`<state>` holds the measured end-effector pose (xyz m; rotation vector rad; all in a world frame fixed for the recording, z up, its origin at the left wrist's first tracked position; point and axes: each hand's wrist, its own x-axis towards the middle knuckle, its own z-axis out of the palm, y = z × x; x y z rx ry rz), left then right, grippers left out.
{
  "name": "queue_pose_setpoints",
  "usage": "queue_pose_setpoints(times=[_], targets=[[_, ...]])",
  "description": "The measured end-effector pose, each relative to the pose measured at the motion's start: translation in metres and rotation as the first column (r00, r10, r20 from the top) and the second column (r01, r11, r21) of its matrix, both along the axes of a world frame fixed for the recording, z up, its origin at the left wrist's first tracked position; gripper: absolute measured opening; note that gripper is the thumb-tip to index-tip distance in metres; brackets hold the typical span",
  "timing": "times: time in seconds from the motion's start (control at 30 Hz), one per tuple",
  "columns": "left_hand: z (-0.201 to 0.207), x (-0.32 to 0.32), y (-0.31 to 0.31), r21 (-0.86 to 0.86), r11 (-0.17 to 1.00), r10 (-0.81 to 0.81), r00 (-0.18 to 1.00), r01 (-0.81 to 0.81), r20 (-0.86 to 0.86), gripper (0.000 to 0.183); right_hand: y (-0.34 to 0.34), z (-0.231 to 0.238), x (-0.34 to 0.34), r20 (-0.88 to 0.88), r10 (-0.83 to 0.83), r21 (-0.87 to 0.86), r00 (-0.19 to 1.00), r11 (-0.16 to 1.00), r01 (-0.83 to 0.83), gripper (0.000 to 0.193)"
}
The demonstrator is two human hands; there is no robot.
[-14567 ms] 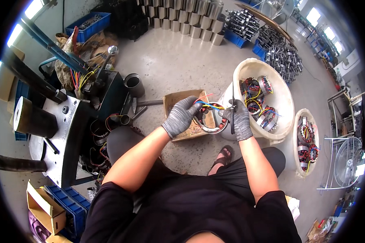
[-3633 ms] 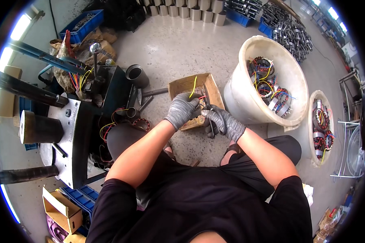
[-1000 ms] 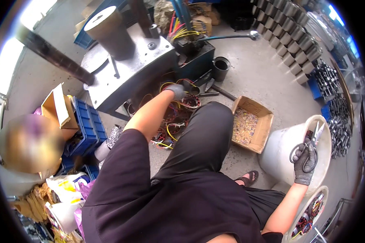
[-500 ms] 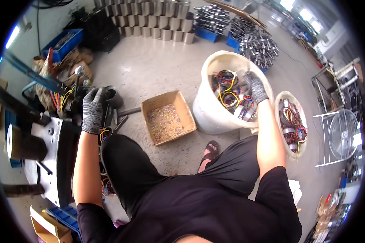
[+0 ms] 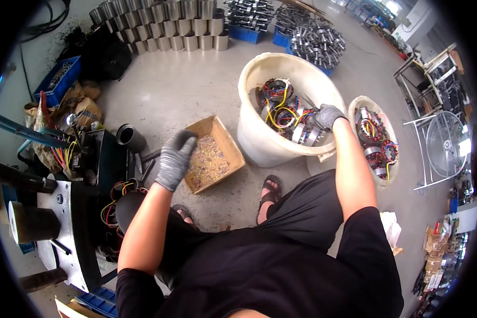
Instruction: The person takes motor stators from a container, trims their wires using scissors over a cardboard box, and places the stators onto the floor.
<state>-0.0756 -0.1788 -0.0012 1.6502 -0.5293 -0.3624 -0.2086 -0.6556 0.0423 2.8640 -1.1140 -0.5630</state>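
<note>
My right hand [image 5: 331, 116], in a grey knitted glove, is inside the rim of a large white plastic tub [image 5: 259, 140]. Its fingers are closed at the heap of wound motor stators [image 5: 283, 114], which trail yellow, red and blue wires. A thin dark piece shows beside the fingertips; what they grip is not clear. My left hand [image 5: 176, 159], also gloved, hovers over the left side of a cardboard box [image 5: 229, 168]. Its fingers are loosely bent and apart, with nothing seen in them. Small coloured scraps cover the box's bottom.
A smaller white tub [image 5: 356, 139] of stators stands at right, with a fan [image 5: 444, 144] beyond. On the left is a metal press [image 5: 71, 228] beside a dark cylinder [image 5: 131, 138]. Metal sleeves [image 5: 169, 29] and heaped shafts [image 5: 318, 45] line the back.
My left hand has moved right, from beside the press to over the cardboard box. My right hand stays at the stators in the tub. The whole view has shifted a little.
</note>
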Motion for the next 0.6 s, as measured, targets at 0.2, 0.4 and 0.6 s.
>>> queue_pose_setpoints(times=[0.2, 0.4, 0.6], targets=[[0.022, -0.011, -0.007, 0.315, 0.949, -0.164, 0.813, -0.026, 0.559, 0.044, 0.019, 0.007, -0.002, -0.117, 0.065, 0.018, 0.991, 0.998, -0.064, 0.053], [0.01, -0.003, 0.004, 0.485, 0.874, -0.155, 0.951, 0.007, 0.266, 0.057, -0.008, -0.037, 0.006, -0.257, 0.138, 0.061, 0.957, 0.99, -0.127, 0.052], [-0.008, 0.006, 0.017, 0.172, 0.982, -0.097, 0.991, 0.08, 0.091, 0.06, 0.005, -0.028, 0.01, -0.134, 0.039, 0.074, 0.99, 0.997, -0.03, 0.047]])
